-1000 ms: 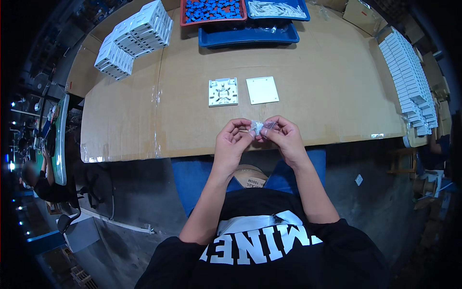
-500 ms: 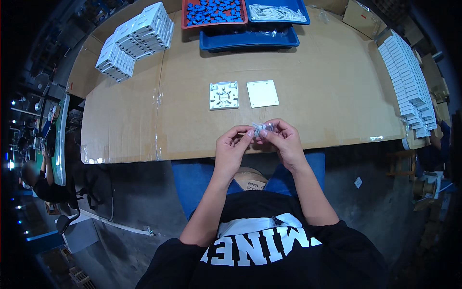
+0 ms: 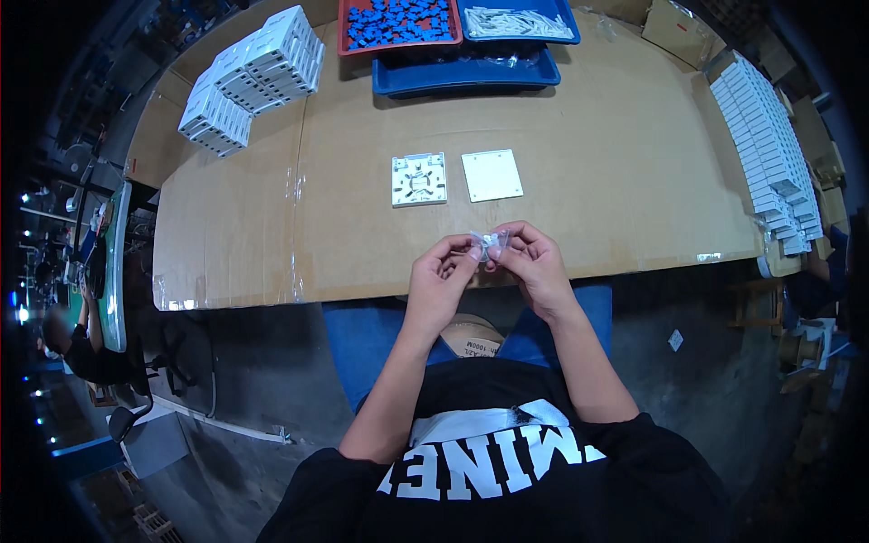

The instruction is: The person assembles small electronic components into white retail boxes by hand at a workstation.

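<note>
Between both hands, just above the near table edge, is a small clear plastic bag [image 3: 490, 241] with small pale parts inside; what they are is too small to tell. My left hand [image 3: 441, 279] pinches its left side between thumb and fingers. On the other side my right hand [image 3: 536, 265] grips it in the same way. Farther up the table lies an open white square box base [image 3: 419, 179] with moulded inner guides. To its right rests a flat white square cover [image 3: 492, 175], apart from the base.
At the back sit a red tray [image 3: 341, 43] of blue pieces, a blue tray [image 3: 576, 36] of white sticks and another blue tray [image 3: 453, 88] before them. White boxes are stacked at left [image 3: 258, 68] and right [image 3: 765, 154]. A person [image 3: 86, 339] works far left.
The bag between my fingertips has shifted slightly and its plastic looks more spread. Both hands stay in nearly the same place; the table view has moved only a little.
</note>
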Tool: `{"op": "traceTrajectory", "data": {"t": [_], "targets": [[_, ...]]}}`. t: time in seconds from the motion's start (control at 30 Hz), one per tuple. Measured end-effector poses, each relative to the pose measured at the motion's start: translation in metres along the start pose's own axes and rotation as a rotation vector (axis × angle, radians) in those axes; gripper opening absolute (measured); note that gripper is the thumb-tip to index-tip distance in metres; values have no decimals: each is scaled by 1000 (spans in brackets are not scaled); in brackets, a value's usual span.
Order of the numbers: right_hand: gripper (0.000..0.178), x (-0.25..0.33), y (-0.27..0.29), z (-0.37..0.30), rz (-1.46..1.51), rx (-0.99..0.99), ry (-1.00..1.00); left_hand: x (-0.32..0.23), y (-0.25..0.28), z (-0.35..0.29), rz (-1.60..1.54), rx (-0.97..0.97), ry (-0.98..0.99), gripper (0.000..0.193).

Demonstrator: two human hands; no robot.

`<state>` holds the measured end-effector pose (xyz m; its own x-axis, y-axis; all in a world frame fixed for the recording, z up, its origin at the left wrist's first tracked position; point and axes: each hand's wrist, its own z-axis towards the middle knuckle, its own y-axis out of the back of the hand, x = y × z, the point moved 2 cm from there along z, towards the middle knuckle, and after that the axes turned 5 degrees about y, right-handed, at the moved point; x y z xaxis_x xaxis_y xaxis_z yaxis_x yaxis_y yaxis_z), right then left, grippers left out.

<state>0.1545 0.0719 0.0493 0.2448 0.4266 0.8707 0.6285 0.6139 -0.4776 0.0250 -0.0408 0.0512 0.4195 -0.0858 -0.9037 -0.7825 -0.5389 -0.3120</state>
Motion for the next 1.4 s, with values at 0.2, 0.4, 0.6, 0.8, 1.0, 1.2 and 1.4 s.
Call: {"op": "traceTrajectory", "data": {"t": [0.2, 0.4, 0.6, 0.8, 1.0, 1.2, 1.4], "targets": [[26, 2, -6, -1, -74, -20, -2, 5, 7, 3, -38, -50, -48, 17], [25, 0, -3, -1, -42, -12, 19, -1, 1, 1, -123, -77, -124, 24], [26, 1, -5, 1, -39, 15, 6, -2, 3, 1, -93, -33, -60, 28], [31, 0, -9, 0, -35, 47, -32, -6, 3, -2, -17, 14, -110, 27], [27, -5, 0, 1, -58, -1, -9, -5, -4, -2, 39, 81, -97, 29], [33, -3, -6, 1, -114, 28, 19, 0, 1, 1, 103, -10, -120, 30], [40, -3, -5, 1, -51, -43, 10, -4, 1, 0, 37, -69, -163, 30]]}}
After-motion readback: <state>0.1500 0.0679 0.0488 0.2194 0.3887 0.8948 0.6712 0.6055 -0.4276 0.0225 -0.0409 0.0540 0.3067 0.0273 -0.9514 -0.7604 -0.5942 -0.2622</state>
